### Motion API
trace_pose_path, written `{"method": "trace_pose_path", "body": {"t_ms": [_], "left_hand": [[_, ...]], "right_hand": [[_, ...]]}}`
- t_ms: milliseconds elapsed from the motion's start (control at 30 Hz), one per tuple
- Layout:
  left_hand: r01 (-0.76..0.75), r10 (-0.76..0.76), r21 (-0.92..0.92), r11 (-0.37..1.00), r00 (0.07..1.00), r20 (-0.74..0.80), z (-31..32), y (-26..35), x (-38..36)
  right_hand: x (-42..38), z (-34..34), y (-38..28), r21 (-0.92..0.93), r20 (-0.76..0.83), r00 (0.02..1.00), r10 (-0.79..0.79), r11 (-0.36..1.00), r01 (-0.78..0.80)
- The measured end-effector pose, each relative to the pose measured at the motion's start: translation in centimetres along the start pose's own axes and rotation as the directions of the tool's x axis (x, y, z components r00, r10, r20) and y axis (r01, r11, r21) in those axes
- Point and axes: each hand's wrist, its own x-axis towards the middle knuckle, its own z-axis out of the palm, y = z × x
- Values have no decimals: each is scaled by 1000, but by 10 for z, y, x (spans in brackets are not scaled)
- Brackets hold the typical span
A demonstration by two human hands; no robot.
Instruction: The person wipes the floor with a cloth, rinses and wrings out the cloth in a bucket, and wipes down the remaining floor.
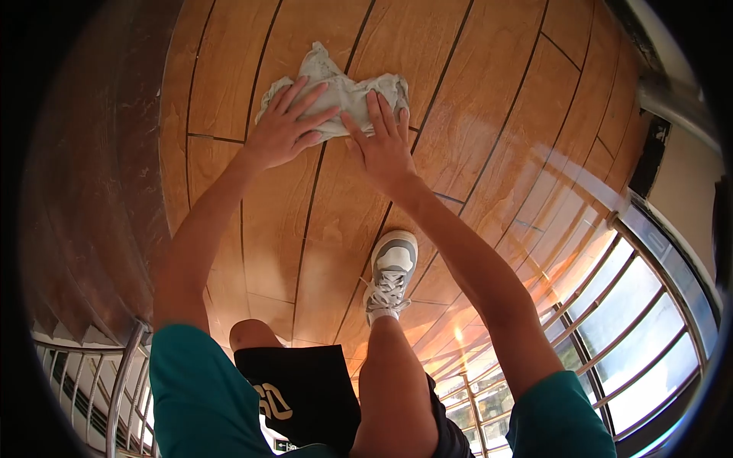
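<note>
A crumpled pale grey cloth (336,95) lies spread on the wooden plank floor (290,221). My left hand (286,126) presses on the cloth's left part, fingers stretched and spread. On its right part rests my right hand (384,145), also flat with the fingers apart. Both palms reach over the near edge of the cloth, and neither hand grips it. The fabric bunches up at the far side, beyond the fingertips.
My shoe (393,267) stands on the planks between my arms. Metal railings (649,305) with windows behind them run along the right, and another railing (122,382) is at lower left. A dark brown surface (92,168) borders the floor on the left.
</note>
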Motion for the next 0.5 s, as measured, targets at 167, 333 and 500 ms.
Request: {"method": "trace_pose_path", "body": {"t_ms": [167,333,500], "left_hand": [[82,-74,-150,985,996,55,14,58,-104],[-14,33,-122,992,988,152,-6,1,-72],[108,-117,118,987,991,67,-18,-75,25]], "right_hand": [[-75,17,-71,35,156,988,-12,999,7],[-26,13,-57,41,46,999,-30,999,28],[106,-8,-3,13,28,995,99,995,-99]]}}
